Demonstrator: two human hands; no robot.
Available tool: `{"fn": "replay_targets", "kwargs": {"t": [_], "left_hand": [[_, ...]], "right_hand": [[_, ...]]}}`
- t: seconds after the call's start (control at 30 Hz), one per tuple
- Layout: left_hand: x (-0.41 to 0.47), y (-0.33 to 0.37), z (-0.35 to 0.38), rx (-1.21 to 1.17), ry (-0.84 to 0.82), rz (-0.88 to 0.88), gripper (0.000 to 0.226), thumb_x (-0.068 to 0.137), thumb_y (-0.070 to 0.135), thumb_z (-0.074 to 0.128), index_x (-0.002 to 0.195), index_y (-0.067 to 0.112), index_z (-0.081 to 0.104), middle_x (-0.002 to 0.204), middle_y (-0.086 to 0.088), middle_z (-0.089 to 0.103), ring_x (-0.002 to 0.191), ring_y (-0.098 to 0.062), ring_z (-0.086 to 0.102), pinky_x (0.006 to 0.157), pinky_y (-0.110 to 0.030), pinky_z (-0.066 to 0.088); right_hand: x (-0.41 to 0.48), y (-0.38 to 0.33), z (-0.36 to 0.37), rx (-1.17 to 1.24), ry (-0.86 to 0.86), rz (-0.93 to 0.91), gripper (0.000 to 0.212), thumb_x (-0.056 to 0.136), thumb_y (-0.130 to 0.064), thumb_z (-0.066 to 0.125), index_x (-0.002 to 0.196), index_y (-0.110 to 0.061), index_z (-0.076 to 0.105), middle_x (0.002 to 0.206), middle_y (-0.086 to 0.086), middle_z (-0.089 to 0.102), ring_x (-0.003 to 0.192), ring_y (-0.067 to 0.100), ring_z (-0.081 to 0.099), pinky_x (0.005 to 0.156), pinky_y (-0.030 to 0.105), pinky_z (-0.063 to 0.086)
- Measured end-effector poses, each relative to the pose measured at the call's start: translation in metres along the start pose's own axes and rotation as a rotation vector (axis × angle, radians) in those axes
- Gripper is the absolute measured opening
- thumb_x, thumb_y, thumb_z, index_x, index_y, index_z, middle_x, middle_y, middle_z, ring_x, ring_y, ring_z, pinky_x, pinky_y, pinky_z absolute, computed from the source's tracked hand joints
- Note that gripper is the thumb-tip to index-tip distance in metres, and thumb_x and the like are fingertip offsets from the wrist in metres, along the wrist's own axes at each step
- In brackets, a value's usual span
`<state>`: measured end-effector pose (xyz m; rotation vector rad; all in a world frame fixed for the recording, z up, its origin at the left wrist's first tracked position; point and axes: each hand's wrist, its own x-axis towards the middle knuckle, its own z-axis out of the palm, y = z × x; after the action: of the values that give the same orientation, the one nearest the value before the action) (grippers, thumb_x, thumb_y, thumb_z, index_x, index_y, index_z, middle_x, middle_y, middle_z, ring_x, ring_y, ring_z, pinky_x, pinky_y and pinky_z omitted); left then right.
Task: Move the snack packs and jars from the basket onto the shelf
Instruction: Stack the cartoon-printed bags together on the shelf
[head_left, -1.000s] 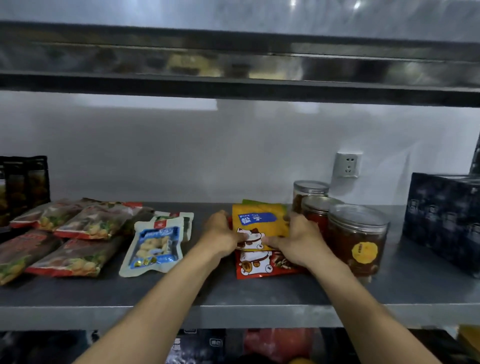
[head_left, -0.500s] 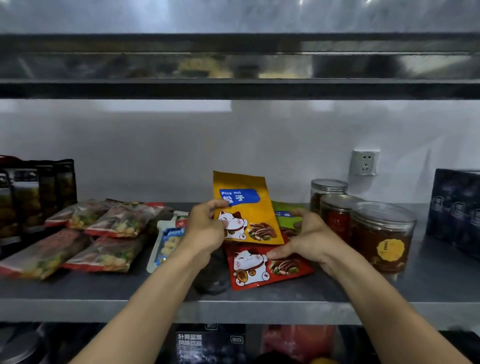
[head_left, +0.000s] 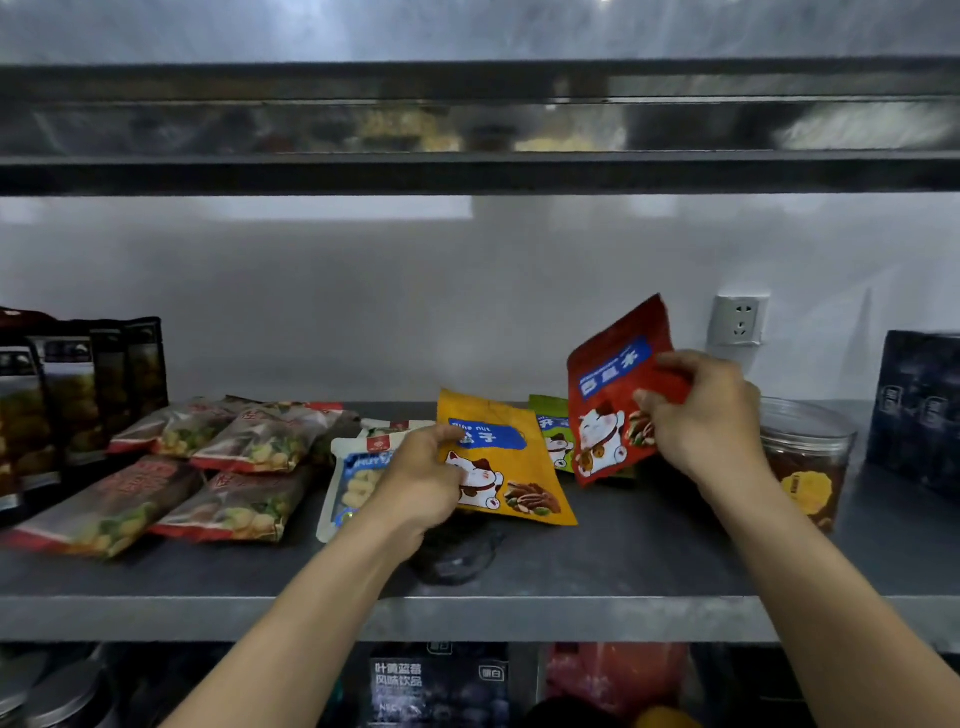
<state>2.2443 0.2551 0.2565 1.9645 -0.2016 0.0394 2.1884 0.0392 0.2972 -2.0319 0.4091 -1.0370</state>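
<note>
My left hand (head_left: 423, 480) pinches the left edge of a yellow nut pack (head_left: 511, 467) that leans low over the grey metal shelf (head_left: 623, 566). My right hand (head_left: 709, 415) grips a red nut pack (head_left: 608, 395) and holds it upright above the shelf. A green pack (head_left: 551, 431) lies behind, between the two. A clear jar with a yellow label (head_left: 810, 457) stands right of my right hand, partly hidden by it. No basket is in view.
Several clear snack bags (head_left: 244, 452) and a white-blue pouch (head_left: 353, 478) lie on the shelf's left. Dark tall packs (head_left: 78, 400) stand far left, a dark box (head_left: 919, 410) far right. A wall socket (head_left: 737, 319) sits behind. A dark bag (head_left: 457, 556) lies under my left wrist.
My right hand has lifted the red pack off the shelf and raised it upright to the right. The yellow pack in my left hand has tipped lower toward the shelf.
</note>
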Motion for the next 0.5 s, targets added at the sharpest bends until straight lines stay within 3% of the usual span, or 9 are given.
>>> {"fn": "replay_targets", "kwargs": {"t": [0.1, 0.2, 0.3, 0.37, 0.43, 0.5], "left_hand": [[-0.008, 0.001, 0.008, 0.175, -0.061, 0.072, 0.053, 0.096, 0.008, 0.055, 0.143, 0.025, 0.040, 0.122, 0.001, 0.050, 0.102, -0.015, 0.050, 0.082, -0.022, 0.041], [-0.011, 0.001, 0.011, 0.475, -0.004, 0.183, 0.061, 0.095, 0.017, 0.059, 0.148, 0.024, 0.029, 0.145, -0.007, 0.036, 0.128, -0.025, 0.044, 0.097, -0.028, 0.039], [-0.013, -0.001, 0.016, 0.634, 0.007, 0.253, 0.064, 0.097, 0.027, 0.055, 0.151, 0.024, 0.021, 0.157, -0.009, 0.011, 0.145, -0.029, 0.017, 0.116, -0.039, 0.027], [-0.016, -0.001, 0.019, 0.798, -0.041, 0.343, 0.060, 0.099, 0.042, 0.046, 0.151, 0.031, 0.020, 0.162, -0.002, 0.001, 0.149, -0.026, -0.004, 0.121, -0.045, 0.008], [-0.015, -0.002, 0.018, 0.900, -0.161, 0.390, 0.051, 0.100, 0.049, 0.037, 0.148, 0.037, 0.027, 0.162, 0.001, 0.009, 0.150, -0.022, -0.003, 0.121, -0.046, 0.001], [-0.015, -0.002, 0.015, 0.936, -0.273, 0.378, 0.047, 0.101, 0.048, 0.033, 0.146, 0.037, 0.033, 0.160, 0.002, 0.021, 0.148, -0.021, 0.010, 0.121, -0.046, 0.004]], "right_hand": [[-0.001, -0.006, -0.003, 0.016, 0.072, -0.030, 0.045, 0.087, -0.013, 0.072, 0.130, -0.011, 0.060, 0.126, 0.016, 0.062, 0.118, 0.033, 0.057, 0.104, 0.038, 0.045], [-0.004, -0.010, 0.000, 0.039, 0.059, -0.009, 0.047, 0.088, -0.017, 0.071, 0.132, -0.013, 0.059, 0.127, 0.017, 0.060, 0.122, 0.032, 0.051, 0.104, 0.035, 0.041], [-0.006, -0.011, 0.005, 0.122, 0.022, 0.020, 0.048, 0.085, -0.018, 0.074, 0.131, -0.015, 0.059, 0.125, 0.015, 0.062, 0.114, 0.029, 0.058, 0.100, 0.029, 0.045], [-0.006, -0.008, 0.008, 0.184, 0.003, 0.050, 0.049, 0.083, -0.017, 0.076, 0.130, -0.017, 0.061, 0.123, 0.013, 0.063, 0.108, 0.028, 0.062, 0.096, 0.038, 0.052], [-0.007, -0.005, 0.011, 0.265, -0.019, 0.099, 0.048, 0.083, -0.015, 0.076, 0.129, -0.018, 0.060, 0.124, 0.008, 0.062, 0.105, 0.026, 0.064, 0.088, 0.040, 0.057], [-0.009, -0.002, 0.013, 0.342, -0.038, 0.132, 0.048, 0.084, -0.012, 0.075, 0.129, -0.017, 0.059, 0.124, 0.008, 0.062, 0.102, 0.025, 0.066, 0.085, 0.042, 0.058]]}}
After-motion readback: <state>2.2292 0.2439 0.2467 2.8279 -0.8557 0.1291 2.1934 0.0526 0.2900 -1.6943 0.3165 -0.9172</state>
